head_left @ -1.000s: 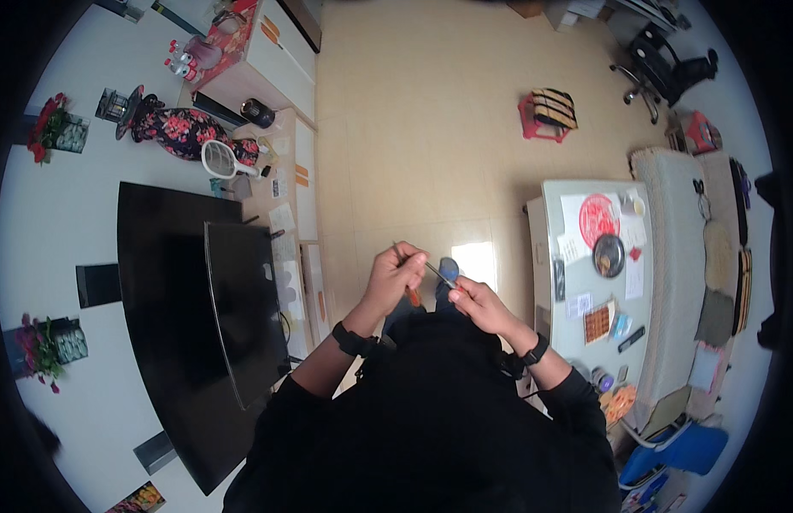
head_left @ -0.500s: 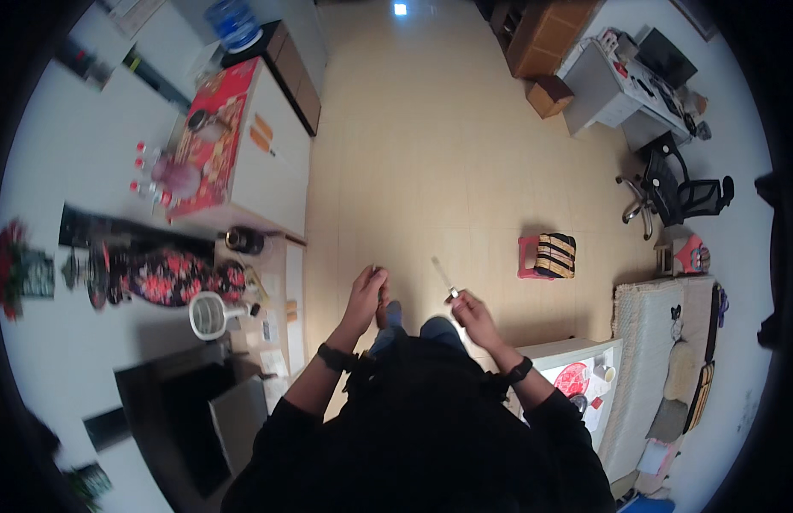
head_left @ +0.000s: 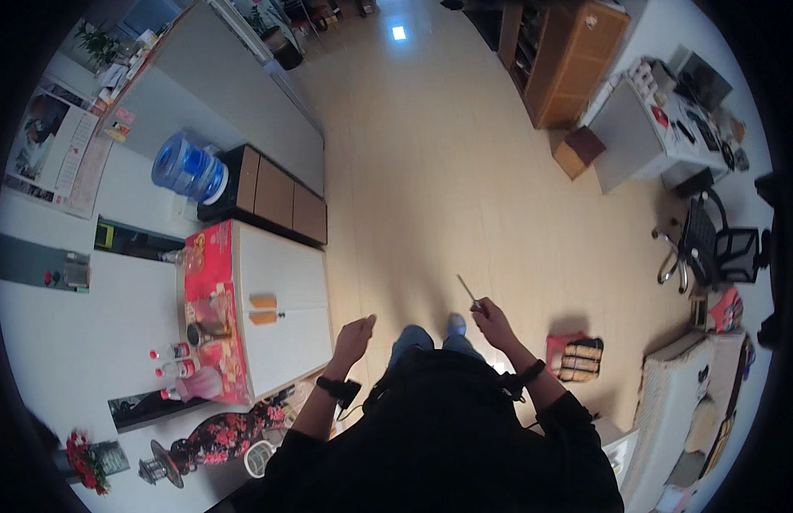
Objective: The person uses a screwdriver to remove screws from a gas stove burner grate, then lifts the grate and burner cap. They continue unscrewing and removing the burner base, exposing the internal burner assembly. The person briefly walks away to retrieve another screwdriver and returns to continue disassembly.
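Observation:
My right hand (head_left: 492, 326) is closed around the near end of a slim tool with a thin, straight metal shaft (head_left: 467, 289), which resembles a screwdriver. Its shaft points forward and slightly left, above the floor; the grip is hidden by my fingers. To the left, my left hand (head_left: 354, 339) is held in front of my body with its fingers curled together. Whatever it may hold is hidden. The two hands are apart, with my legs and slippered foot (head_left: 456, 324) below and between them.
A white cabinet (head_left: 285, 278) with a red cover, bottles and jars stands at the left, beside a water dispenser bottle (head_left: 187, 167). At the right are a red stool (head_left: 559, 349) with a striped cushion, an office chair (head_left: 713, 248), a desk (head_left: 623, 141) and a sofa (head_left: 661, 410).
I have moved forward across the room, so the cabinet and stool sit lower in view. My legs have changed stride. The tool stays in my right hand, its shaft still angled forward and left.

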